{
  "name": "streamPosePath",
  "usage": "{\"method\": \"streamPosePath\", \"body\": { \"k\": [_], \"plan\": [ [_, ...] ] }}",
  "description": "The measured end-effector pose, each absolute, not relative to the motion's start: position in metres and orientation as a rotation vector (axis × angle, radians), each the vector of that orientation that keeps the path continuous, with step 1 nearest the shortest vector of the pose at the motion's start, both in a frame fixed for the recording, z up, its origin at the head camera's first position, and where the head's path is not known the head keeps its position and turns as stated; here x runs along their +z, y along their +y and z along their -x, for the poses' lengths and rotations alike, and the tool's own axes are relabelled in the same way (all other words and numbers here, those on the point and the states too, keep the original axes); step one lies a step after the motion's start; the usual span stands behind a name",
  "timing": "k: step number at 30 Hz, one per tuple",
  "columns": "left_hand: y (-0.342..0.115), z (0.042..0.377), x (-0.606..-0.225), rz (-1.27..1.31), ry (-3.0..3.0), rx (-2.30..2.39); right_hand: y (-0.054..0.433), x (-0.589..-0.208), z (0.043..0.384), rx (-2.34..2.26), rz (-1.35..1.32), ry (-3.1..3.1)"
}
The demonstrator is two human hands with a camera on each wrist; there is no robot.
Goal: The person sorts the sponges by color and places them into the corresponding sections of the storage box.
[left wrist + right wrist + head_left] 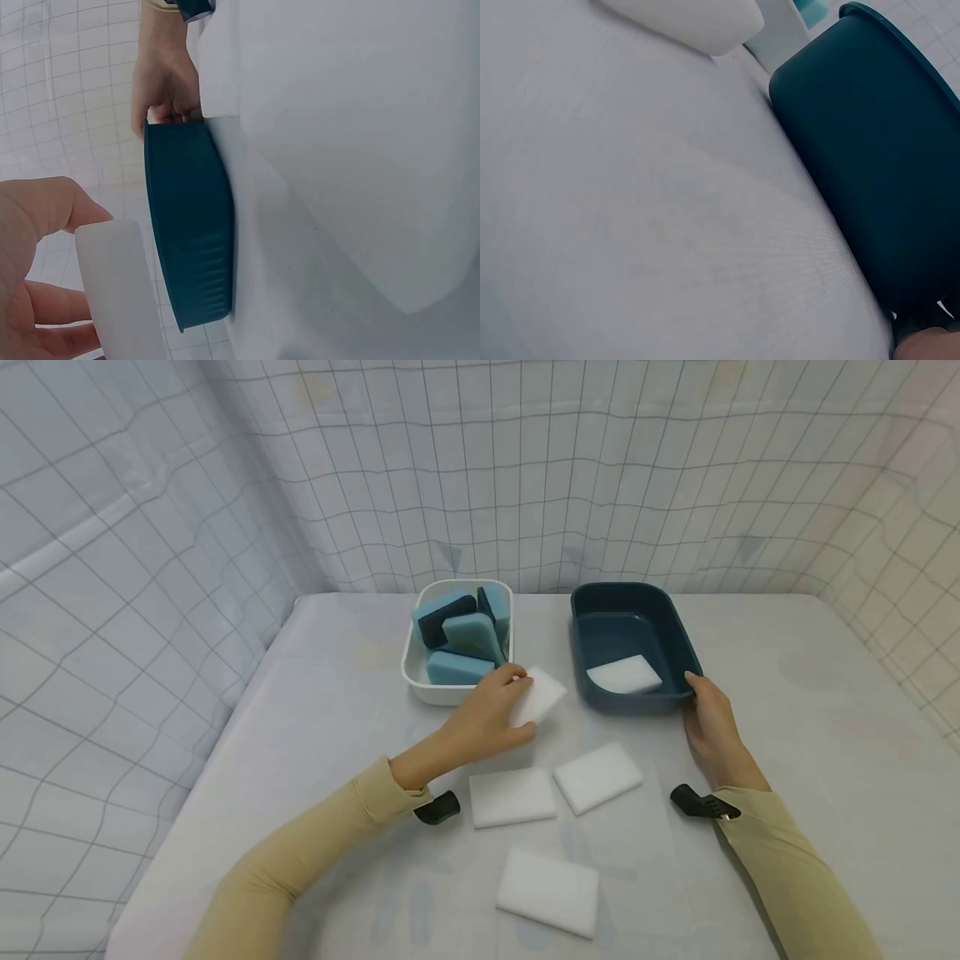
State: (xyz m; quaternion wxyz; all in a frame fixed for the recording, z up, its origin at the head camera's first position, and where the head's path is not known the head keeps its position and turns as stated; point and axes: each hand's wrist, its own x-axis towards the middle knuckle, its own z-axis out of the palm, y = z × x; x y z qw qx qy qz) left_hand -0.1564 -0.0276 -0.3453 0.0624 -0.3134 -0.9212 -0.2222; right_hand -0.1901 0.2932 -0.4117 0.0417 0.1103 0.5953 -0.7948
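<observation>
My left hand (pixel 489 717) pinches a white sponge (pixel 543 695) between thumb and fingers, just above the table between two plastic bins. In the left wrist view that sponge (pixel 120 289) appears edge-on. The near right corner of the dark blue bin (pixel 637 703) is held by my right hand (pixel 714 731), thumb at the rim and the other fingers mostly hidden behind the wall. Inside this bin lies one white sponge (pixel 625 676). Several more white sponges lie flat on the table, one of them nearest the front (pixel 548 893).
Left of the blue bin stands a white bin (pixel 442 696) with several blue sponges (pixel 459 669), some showing a dark side. Gridded white sheeting (pixel 525 485) hangs behind and along both sides of the white-covered table (pixel 337 693).
</observation>
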Motion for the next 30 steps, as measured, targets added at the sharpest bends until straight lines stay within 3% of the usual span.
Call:
{"method": "streamPosePath", "body": {
  "k": [30],
  "plan": [
    [0.026, 0.208, -0.337, 0.988, -2.761, -0.777, 0.291, -0.415, 0.189, -2.436, -0.358, 1.840]
  ]
}}
